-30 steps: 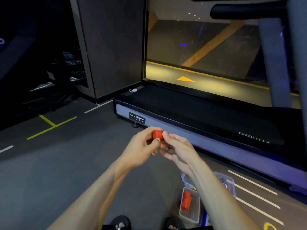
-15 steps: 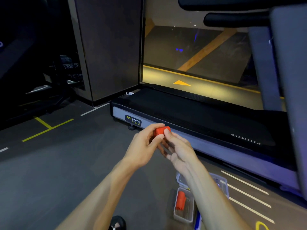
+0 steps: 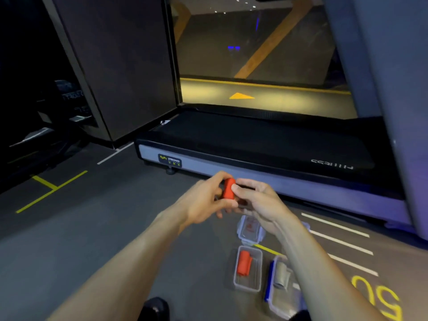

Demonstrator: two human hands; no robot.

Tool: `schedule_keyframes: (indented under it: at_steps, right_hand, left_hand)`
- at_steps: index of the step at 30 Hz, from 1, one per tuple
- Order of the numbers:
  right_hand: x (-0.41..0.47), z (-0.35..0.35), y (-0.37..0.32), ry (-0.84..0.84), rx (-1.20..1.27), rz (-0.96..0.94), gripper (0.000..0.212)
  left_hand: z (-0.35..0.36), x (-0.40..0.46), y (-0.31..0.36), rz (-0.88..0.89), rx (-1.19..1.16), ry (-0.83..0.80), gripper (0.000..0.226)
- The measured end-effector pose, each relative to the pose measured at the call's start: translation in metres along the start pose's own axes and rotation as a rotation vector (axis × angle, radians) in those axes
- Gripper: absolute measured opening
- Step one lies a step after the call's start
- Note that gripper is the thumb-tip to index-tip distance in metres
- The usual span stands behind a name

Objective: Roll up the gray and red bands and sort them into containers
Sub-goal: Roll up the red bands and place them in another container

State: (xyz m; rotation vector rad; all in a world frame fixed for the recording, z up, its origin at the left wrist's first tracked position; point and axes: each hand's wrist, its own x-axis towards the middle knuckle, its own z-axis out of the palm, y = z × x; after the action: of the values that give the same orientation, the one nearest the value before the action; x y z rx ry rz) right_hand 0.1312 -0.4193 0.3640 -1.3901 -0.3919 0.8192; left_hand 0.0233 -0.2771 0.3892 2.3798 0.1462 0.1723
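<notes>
- The right forearm (image 3: 324, 269) hides part of the gray band's container (image 3: 281, 304).
- The shoe (image 3: 154, 309) is cut off by the bottom edge.
- The upper left is too dark to tell.

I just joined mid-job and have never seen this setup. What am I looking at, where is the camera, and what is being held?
There is no machine here: a person works with bare hands, and the single camera sits on their head, looking forward and down. The left hand and right hand together grip a rolled red band. On the gym floor below stand a clear box holding another red roll, a second box holding a gray roll, and a loose lid. A treadmill stands behind.
</notes>
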Motion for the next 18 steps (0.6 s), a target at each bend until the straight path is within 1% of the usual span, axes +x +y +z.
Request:
schedule_keyframes:
  at_steps: [1, 3, 7, 9, 12, 13, 14, 15, 18]
  right_hand:
    - [0.002, -0.007, 0.002, 0.011, 0.042, 0.017, 0.042]
    - [0.008, -0.016, 0.003, 0.007, 0.096, 0.041, 0.043]
    - [0.027, -0.015, -0.002, 0.062, 0.069, 0.059, 0.033]
    - [0.039, -0.020, 0.000, 0.104, 0.013, 0.064, 0.027]
    - [0.058, -0.045, 0.024, 0.177, -0.143, 0.101, 0.025]
    - [0.063, -0.055, 0.040, 0.209, -0.204, 0.122, 0.026]
    - [0.068, -0.066, 0.060, 0.248, -0.254, 0.149, 0.026]
    - [0.072, -0.077, 0.082, 0.284, -0.294, 0.186, 0.026]
    - [0.083, -0.104, 0.166, 0.350, -0.423, 0.347, 0.026]
  left_hand:
    - [0.001, 0.007, 0.003, -0.003, 0.044, -0.028, 0.043]
    - [0.002, 0.018, 0.006, -0.001, 0.113, -0.057, 0.038]
    - [0.013, 0.033, -0.011, -0.016, 0.087, -0.005, 0.038]
    - [0.023, 0.042, -0.026, -0.021, 0.081, -0.004, 0.044]
    - [0.047, 0.053, -0.059, -0.023, 0.071, -0.110, 0.069]
    - [0.058, 0.055, -0.075, -0.038, 0.078, -0.149, 0.075]
    - [0.069, 0.056, -0.094, -0.056, 0.097, -0.182, 0.074]
    - [0.081, 0.058, -0.115, -0.078, 0.121, -0.215, 0.067]
    - [0.123, 0.055, -0.179, -0.168, 0.128, -0.341, 0.029]
